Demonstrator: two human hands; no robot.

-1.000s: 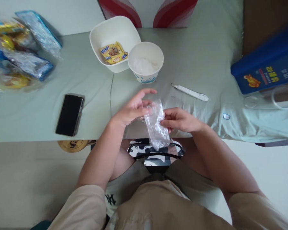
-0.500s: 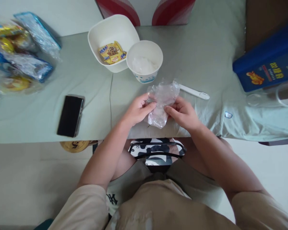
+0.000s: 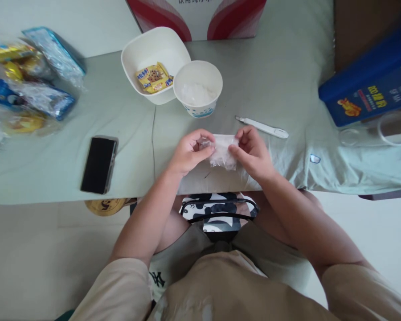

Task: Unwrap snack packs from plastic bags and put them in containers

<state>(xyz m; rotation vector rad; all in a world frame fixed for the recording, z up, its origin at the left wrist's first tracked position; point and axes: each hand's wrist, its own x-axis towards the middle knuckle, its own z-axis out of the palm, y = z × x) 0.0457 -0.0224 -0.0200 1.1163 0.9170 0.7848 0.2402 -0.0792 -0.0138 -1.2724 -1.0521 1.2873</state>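
Between my hands, just above the near edge of the cloth-covered table, is a clear crinkled plastic bag (image 3: 223, 154), folded over into a small strip. My left hand (image 3: 192, 151) pinches its left end between thumb and fingers. The right end is pinched by my right hand (image 3: 254, 154). Beyond them stands a white paper cup (image 3: 200, 109) with crumpled clear plastic (image 3: 198, 92) inside. It touches a white square bowl (image 3: 133, 51) that holds yellow snack packets (image 3: 153, 76). A white utility knife (image 3: 263, 127) lies behind my right hand.
A black phone (image 3: 98, 165) lies to the left. Bagged snacks (image 3: 30, 84) are heaped at the far left. A blue package (image 3: 361, 100) and a clear plastic cup (image 3: 396, 129) are at the right. A red and white box (image 3: 200, 20) stands at the back.
The plastic bag was spread tall above and below my fingers; now it is folded down into a short, flat strip. Both hands stay about where they were, still gripping it.
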